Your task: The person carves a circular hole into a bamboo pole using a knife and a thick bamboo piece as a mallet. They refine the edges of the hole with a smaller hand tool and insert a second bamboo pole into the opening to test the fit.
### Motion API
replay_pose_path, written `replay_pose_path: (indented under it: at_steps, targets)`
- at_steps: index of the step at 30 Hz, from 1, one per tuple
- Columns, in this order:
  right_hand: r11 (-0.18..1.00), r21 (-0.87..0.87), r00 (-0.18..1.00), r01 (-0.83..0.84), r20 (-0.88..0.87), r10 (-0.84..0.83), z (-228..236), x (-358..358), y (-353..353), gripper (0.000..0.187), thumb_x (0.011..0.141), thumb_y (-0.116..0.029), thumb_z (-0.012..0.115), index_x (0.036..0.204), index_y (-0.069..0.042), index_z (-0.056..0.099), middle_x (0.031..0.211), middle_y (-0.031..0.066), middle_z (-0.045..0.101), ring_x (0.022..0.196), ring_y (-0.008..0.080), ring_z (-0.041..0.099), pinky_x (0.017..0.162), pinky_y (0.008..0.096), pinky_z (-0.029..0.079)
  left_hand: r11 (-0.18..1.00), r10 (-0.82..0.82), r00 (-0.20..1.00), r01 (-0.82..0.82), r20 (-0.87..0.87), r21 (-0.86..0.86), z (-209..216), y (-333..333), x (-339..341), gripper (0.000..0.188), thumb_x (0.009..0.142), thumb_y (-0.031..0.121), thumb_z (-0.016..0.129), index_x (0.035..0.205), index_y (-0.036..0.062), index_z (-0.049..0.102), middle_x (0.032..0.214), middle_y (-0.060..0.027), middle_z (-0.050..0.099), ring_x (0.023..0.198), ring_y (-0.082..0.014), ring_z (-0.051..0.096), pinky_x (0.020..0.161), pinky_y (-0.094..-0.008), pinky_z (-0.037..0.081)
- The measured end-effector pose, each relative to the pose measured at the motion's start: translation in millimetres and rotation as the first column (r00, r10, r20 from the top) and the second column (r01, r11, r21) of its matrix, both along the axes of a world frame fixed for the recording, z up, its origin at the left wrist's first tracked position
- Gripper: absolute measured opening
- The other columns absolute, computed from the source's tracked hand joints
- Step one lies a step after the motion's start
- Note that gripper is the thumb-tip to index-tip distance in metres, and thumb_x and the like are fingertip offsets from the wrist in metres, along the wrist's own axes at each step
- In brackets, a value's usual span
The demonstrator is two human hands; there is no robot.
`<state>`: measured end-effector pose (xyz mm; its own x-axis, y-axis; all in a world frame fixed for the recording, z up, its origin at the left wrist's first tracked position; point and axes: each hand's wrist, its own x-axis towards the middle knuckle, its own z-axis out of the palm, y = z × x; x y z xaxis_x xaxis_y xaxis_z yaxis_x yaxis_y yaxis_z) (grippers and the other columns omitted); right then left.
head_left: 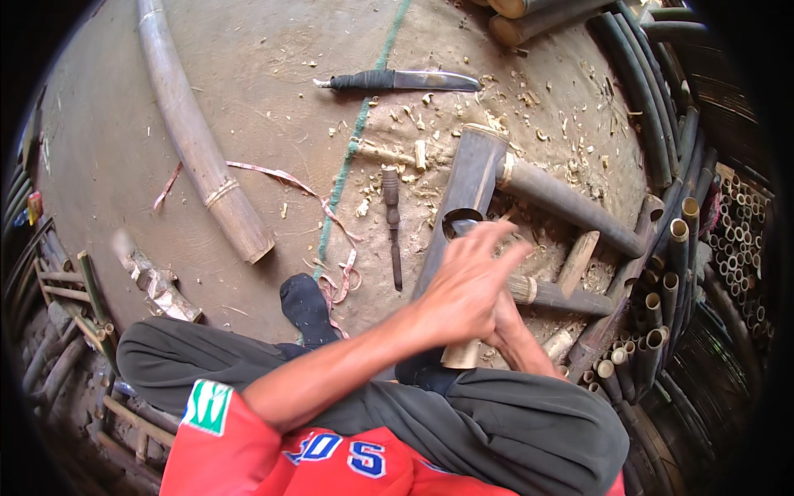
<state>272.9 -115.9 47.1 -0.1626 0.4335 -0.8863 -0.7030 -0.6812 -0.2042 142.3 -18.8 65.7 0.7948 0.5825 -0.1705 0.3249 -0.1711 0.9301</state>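
Bamboo tube [463, 194] lies between chisel [392, 231] and mallet [571, 207].

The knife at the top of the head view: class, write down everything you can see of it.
The knife lies flat on the bare earthen floor, lengthwise across the picture, untouched and well away from both hands. Its dark handle, seemingly wrapped, points to the person's left and ends in a small pale tip. The long grey metal blade points right, tapers to a rounded point and catches some light. A green cord crosses the floor under or beside the handle; which, I cannot tell. Pale wood chips lie scattered just below it.
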Motion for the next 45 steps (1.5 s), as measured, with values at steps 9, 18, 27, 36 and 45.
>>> replay_pose_path:
  at_steps: [9,18,27,36,45]
  targets:
    - [0.985,0.085,0.924,0.15,-0.366,-0.11,-23.2,-30.3,-6.1,0.031,0.113,-0.027,0.048,0.127,-0.002,0.06,0.13,0.018,0.065,0.117,0.0292,0.068,0.097,0.0465,0.06,0.968,-0.039,0.712,0.201,-0.702,0.15,47.7,-0.9,-104.0,0.034,0.076,0.009,0.073,0.104,0.0033,0.057,0.092,-0.0176,0.064,0.084,-0.0354,0.07,0.072,-0.0488,0.053]
    - [0.871,-0.177,0.622,0.459,-0.636,-0.457,-31.2,-36.4,44.9,0.039,0.111,-0.023,0.051,0.141,0.003,0.056,0.139,0.0241,0.065,0.128,0.0354,0.066,0.115,0.0487,0.054,0.764,-0.42,0.49,0.645,-0.764,-0.006,37.9,170.7,-24.7,0.014,0.06,0.009,0.073,0.07,-0.0006,0.073,0.077,-0.0221,0.074,0.08,-0.0393,0.076,0.073,-0.0502,0.06]
    - [0.99,-0.112,0.923,0.089,-0.365,-0.124,-32.8,-28.1,32.9,0.037,0.107,-0.024,0.056,0.125,0.009,0.058,0.123,0.0325,0.069,0.105,0.0428,0.074,0.098,0.0539,0.062,0.929,-0.371,0.589,0.224,-0.718,-0.296,1.0,79.1,-95.4,0.025,0.069,0.017,0.075,0.088,0.0007,0.077,0.085,-0.026,0.075,0.087,-0.0408,0.077,0.078,-0.0497,0.063]
    - [0.852,-0.049,0.84,-0.521,0.146,0.522,-9.8,15.1,9.4,0.038,0.105,-0.031,0.055,0.106,0.004,0.069,0.093,0.0169,0.072,0.064,0.0218,0.072,0.054,0.0351,0.064,0.765,0.083,0.854,-0.385,-0.514,-0.517,5.9,-85.5,-83.1,0.057,0.077,0.03,0.088,0.12,0.0006,0.065,0.102,-0.03,0.074,0.102,-0.0461,0.074,0.089,-0.0523,0.056]
    - [0.977,0.21,0.992,0.019,-0.127,0.009,-53.4,-34.4,45.0,0.04,0.111,-0.036,0.055,0.127,0.0,0.064,0.122,0.0188,0.071,0.106,0.0311,0.072,0.088,0.0496,0.064,0.986,0.167,0.66,-0.122,-0.732,0.114,-5.2,40.6,-99.5,0.027,0.071,0.014,0.081,0.095,0.0042,0.075,0.088,-0.0244,0.076,0.089,-0.0413,0.076,0.077,-0.0522,0.059]
